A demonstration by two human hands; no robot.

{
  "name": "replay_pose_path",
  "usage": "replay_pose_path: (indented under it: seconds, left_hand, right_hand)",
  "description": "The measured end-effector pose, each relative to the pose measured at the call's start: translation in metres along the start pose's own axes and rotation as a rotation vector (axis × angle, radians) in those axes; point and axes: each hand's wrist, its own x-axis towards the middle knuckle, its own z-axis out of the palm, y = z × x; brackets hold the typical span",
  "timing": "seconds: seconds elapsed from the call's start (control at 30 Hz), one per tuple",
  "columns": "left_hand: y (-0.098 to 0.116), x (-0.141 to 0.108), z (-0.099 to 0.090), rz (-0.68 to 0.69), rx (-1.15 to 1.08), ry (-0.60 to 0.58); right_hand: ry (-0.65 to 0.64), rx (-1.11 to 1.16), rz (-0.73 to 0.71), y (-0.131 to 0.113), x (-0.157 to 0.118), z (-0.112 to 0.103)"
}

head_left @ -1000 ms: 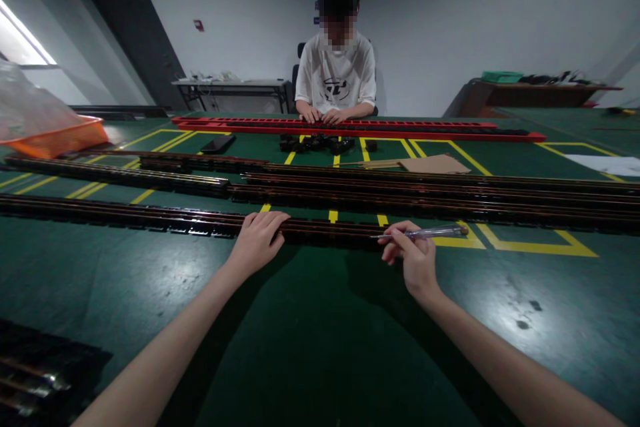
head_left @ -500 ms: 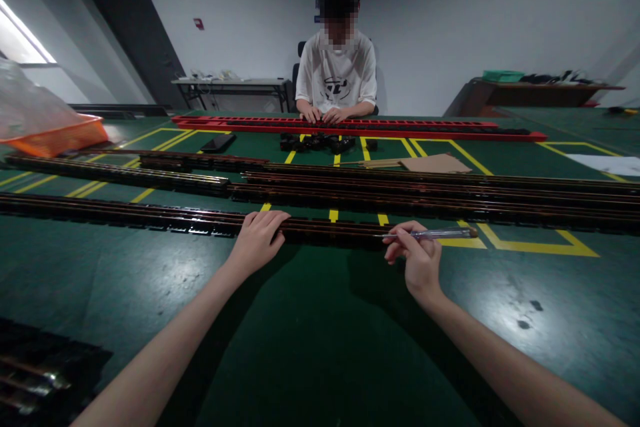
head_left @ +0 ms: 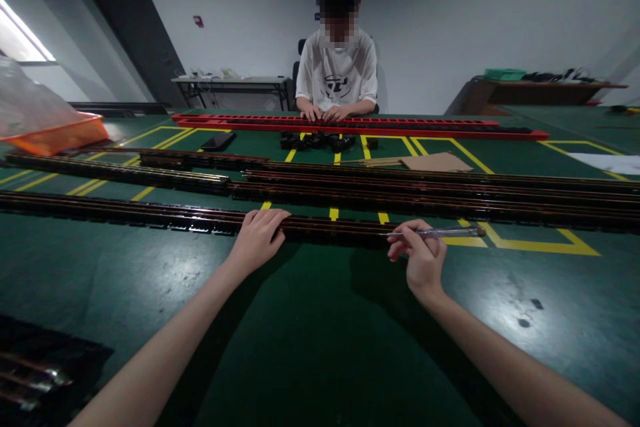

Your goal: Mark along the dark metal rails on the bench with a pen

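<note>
A long black rail (head_left: 325, 229) with copper-coloured strips along it lies across the table in front of me. My left hand (head_left: 259, 235) is closed over this rail, its fingers on the far side and its thumb toward me. In my right hand (head_left: 419, 252) is a screwdriver (head_left: 447, 232) with a clear handle, pinched between thumb and fingers. The screwdriver lies nearly level, its thin shaft pointing left along the strips near the rail's right part. Whether the tip touches the rail I cannot tell.
More black rails (head_left: 430, 190) lie just beyond. Farther back are a cardboard piece (head_left: 437, 161), a phone (head_left: 219, 141), black parts (head_left: 317, 141) and a red frame (head_left: 425, 132), where a co-worker's hands (head_left: 325, 113) rest. An orange basket (head_left: 60, 133) stands left; another rail end (head_left: 40, 370) is near left.
My right hand and the screwdriver have shifted slightly to the right along the rail. My left hand stays in place on it.
</note>
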Motion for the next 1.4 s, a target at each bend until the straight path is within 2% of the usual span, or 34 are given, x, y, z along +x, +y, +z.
replay_pose_path:
  seconds: [0.4, 0.97, 1.4]
  left_hand:
    - [0.0008, 0.0011, -0.0008, -0.006, 0.005, -0.014]
    - [0.0010, 0.0007, -0.0009, -0.008, -0.001, -0.007]
    - [0.0015, 0.0010, -0.0014, -0.012, -0.005, -0.016]
  right_hand:
    - [-0.010, -0.051, -0.030, 0.0030, 0.0025, -0.0024]
    - [0.090, 0.006, -0.056, 0.0001, 0.0040, -0.0028]
    - [0.060, -0.039, -0.069, 0.0004, 0.0038, -0.0034]
